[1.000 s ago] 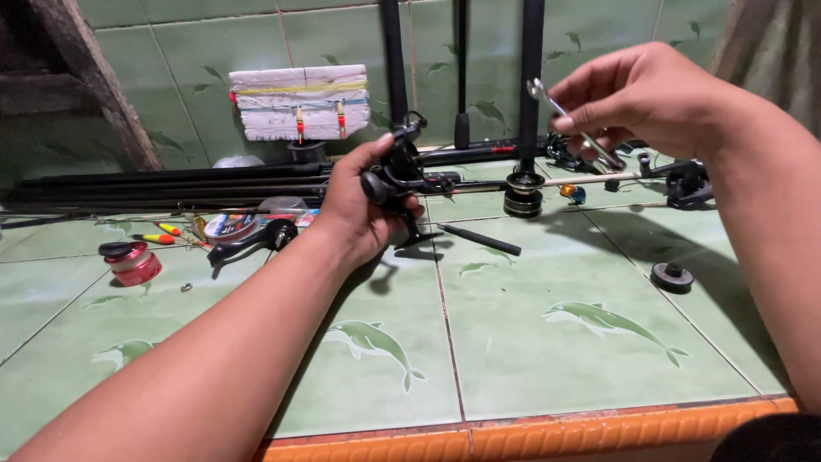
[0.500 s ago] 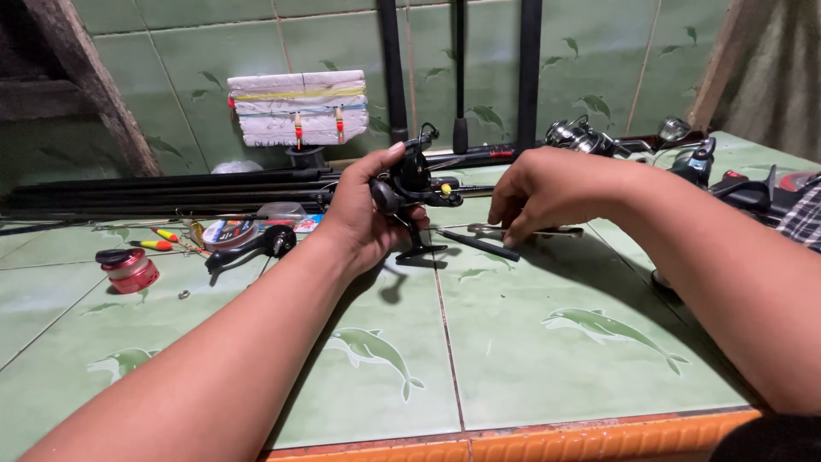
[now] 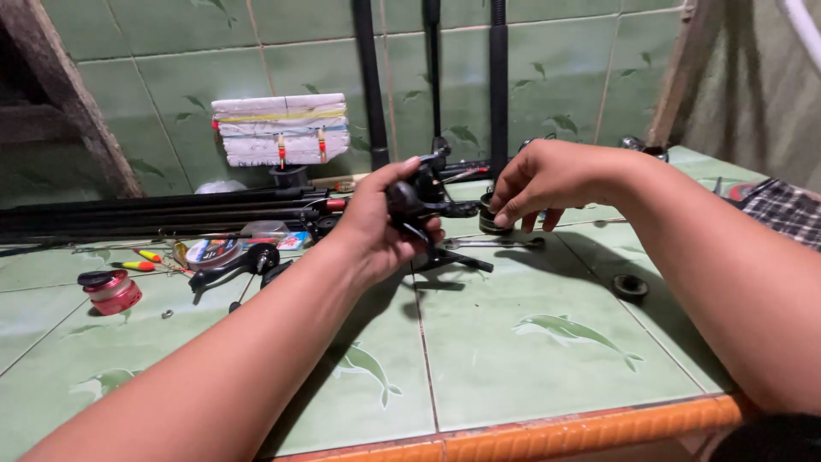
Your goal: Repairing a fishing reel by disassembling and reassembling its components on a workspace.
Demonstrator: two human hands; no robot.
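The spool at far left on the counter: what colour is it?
Red with a black top, clearest in the head view.

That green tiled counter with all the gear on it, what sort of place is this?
Likely a home workbench for fishing tackle. The left hand holds a black reel, rods lie along the tiled wall, and a red spool and floats sit on the counter.

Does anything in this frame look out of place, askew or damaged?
Nothing looks damaged or spilled. Reel parts lie scattered on the green tiled counter: a red spool at left and a small black ring alone at right. The left hand holds a black fishing reel.
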